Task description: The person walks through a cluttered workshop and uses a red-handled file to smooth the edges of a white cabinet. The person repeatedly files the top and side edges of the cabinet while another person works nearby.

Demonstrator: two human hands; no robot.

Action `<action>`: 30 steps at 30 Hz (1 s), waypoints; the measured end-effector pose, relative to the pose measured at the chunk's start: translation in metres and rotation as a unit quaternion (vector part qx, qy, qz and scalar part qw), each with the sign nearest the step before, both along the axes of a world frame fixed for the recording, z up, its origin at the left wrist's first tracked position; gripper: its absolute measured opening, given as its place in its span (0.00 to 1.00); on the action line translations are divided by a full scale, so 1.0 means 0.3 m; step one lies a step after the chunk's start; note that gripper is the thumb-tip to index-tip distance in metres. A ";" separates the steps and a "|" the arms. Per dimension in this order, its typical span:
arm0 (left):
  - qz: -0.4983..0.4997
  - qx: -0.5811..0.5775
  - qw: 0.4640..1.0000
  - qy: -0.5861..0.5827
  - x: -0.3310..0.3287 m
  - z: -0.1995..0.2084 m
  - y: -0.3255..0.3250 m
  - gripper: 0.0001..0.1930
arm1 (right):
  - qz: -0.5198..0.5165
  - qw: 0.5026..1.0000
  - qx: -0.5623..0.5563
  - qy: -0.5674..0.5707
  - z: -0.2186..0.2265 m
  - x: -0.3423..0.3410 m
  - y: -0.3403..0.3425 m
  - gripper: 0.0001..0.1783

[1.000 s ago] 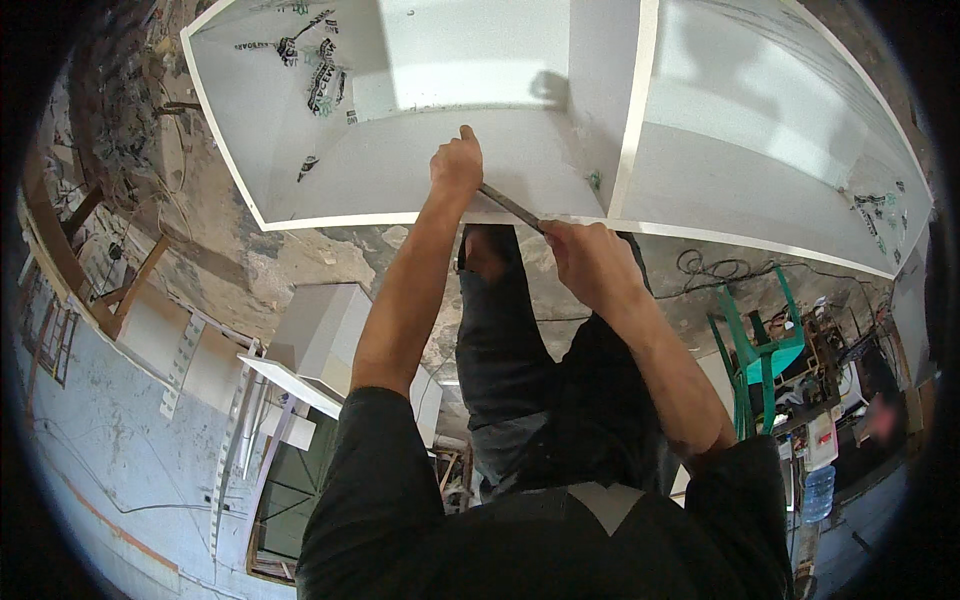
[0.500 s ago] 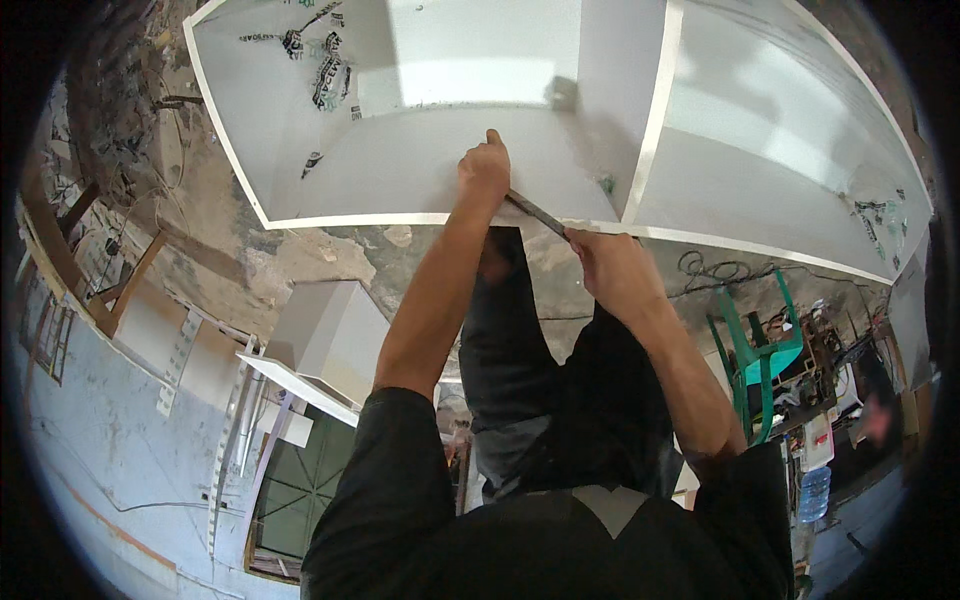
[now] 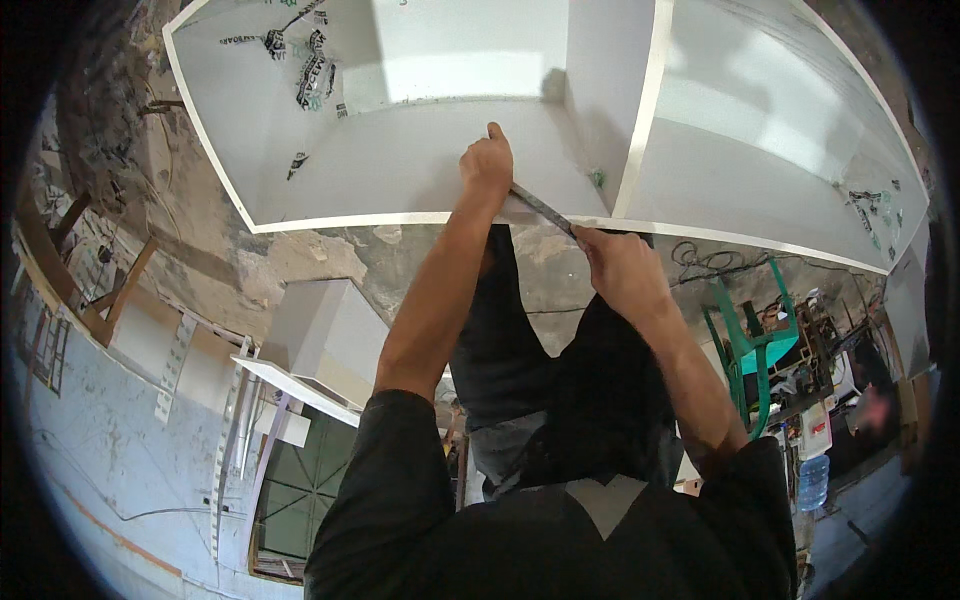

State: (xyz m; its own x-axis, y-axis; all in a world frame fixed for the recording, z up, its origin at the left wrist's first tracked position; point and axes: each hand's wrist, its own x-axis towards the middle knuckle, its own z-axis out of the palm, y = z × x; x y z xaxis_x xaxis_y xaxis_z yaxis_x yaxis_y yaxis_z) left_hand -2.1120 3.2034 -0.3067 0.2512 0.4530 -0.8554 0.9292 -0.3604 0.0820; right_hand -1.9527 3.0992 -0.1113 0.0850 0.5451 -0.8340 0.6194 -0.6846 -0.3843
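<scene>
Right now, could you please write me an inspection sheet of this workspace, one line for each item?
Surface: white panel cabinet, open compartments, one upright divider.
Job's things: thin grey metal strip, running from one hand to the other at the cabinet's front edge.
Clutter: scraps of printed tape inside the cabinet.
Hands: left hand presses on the panel; right hand grips the strip.
Cables: dark cable on the floor.
Surroundings: green metal stool, white box.

White cabinet panel (image 3: pixel 400 160), grey metal strip (image 3: pixel 545 210) on it, green stool (image 3: pixel 750 340) right of cabinet, black sleeves (image 3: pixel 400 480).
</scene>
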 end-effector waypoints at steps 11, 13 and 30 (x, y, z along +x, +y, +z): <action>-0.009 0.002 1.000 -0.010 0.023 0.010 -0.001 0.18 | -0.015 1.000 -0.012 0.015 -0.035 0.031 -0.002 0.13; -0.004 0.012 1.000 -0.021 0.029 0.011 0.007 0.19 | -0.008 0.999 -0.044 0.001 -0.009 0.028 0.017 0.13; 0.014 0.018 1.000 -0.007 0.048 0.031 -0.006 0.13 | -0.019 1.000 0.010 -0.002 -0.023 0.038 -0.048 0.13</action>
State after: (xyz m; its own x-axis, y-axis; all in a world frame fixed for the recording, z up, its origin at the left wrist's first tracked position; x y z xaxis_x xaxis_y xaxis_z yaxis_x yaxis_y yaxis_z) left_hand -2.0976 3.2018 -0.2974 0.2502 0.4906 -0.8347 0.9376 -0.3378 0.0825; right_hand -1.9414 3.0849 -0.1181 0.1094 0.5579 -0.8227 0.5951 -0.6997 -0.3953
